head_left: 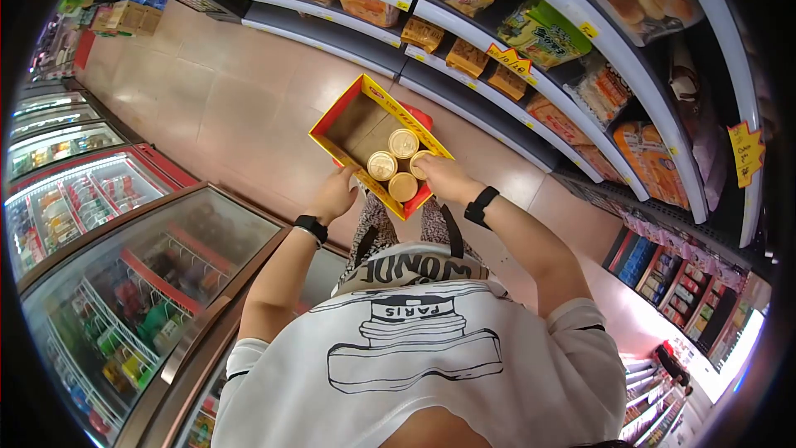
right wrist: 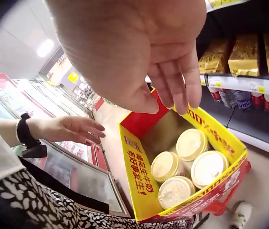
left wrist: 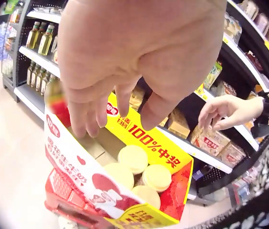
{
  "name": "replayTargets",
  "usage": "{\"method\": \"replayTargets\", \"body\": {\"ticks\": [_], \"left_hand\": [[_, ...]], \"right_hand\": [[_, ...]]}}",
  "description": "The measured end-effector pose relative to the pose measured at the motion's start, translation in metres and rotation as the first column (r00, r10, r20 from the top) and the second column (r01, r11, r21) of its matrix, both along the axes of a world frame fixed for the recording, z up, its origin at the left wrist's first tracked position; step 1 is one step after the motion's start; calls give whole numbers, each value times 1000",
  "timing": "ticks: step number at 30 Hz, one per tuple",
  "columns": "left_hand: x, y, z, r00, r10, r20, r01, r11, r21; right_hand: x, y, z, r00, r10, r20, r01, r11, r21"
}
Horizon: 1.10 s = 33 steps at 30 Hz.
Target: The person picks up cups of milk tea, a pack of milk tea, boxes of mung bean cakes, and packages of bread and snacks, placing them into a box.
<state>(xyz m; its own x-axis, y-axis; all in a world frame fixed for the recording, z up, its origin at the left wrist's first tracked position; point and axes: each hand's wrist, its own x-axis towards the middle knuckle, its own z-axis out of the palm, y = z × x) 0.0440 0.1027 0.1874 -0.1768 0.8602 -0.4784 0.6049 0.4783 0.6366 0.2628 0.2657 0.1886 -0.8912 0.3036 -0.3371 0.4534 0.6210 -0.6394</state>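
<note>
- The left hand (head_left: pixel 336 195) hangs just beside the near left side of a yellow and red carton (head_left: pixel 330 108), its fingers relaxed and nearly straight.
- The right hand (head_left: pixel 448 179) is by the carton's near right edge, fingers loosely extended, free of any grip; whether a fingertip touches a lid, I cannot tell.
- Four containers with pale lids (head_left: pixel 403 143) stand upright, clustered toward the near right end inside the carton.
- Under the carton is a red plastic support (left wrist: pixel 60 193) on the tiled floor (head_left: pixel 236 99).
- Glass-topped freezers (head_left: pixel 207 253) line the left; stocked shelves (head_left: pixel 311 29) run along the far right.
</note>
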Motion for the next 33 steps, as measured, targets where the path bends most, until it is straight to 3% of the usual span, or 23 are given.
{"method": "replayTargets", "body": {"ticks": [2, 4, 8, 14, 16, 18, 22, 27, 29, 33], "left_hand": [[3, 9, -13, 999, -51, 7, 51, 998, -28], [7, 18, -29, 990, -142, -18, 142, 990, -10], [14, 36, -64, 976, -219, -14, 218, 976, -23], [28, 58, -93, 932, -333, -143, 300, 931, -208], [30, 64, -103, 934, -350, -69, 319, 908, -273], [36, 66, -114, 924, -369, -104, 320, 891, -321], [50, 67, -127, 923, -356, -145, 283, 885, -370], [62, 70, -143, 859, -393, -327, 225, 865, -448], [61, 73, -145, 860, -408, -307, 240, 853, -463], [50, 74, -136, 894, -355, -271, 221, 879, -423]], "right_hand": [[-9, -6, -13, 999, -7, 38, 8, 1000, -18], [-15, -11, -28, 998, -59, -31, 60, 998, 23], [-32, -14, -55, 991, -126, 53, 120, 987, 109], [-54, -7, -83, 970, -237, -48, 241, 926, 291], [-56, -5, -100, 967, -253, 23, 242, 945, 222], [-57, -6, -121, 973, -231, -25, 227, 922, 312], [-58, -8, -144, 977, -206, 50, 172, 909, 379], [-64, -11, -158, 972, -222, 80, 164, 879, 448], [-65, -12, -162, 972, -216, 95, 125, 813, 569], [-65, -13, -163, 976, -179, 124, 81, 826, 558]]}}
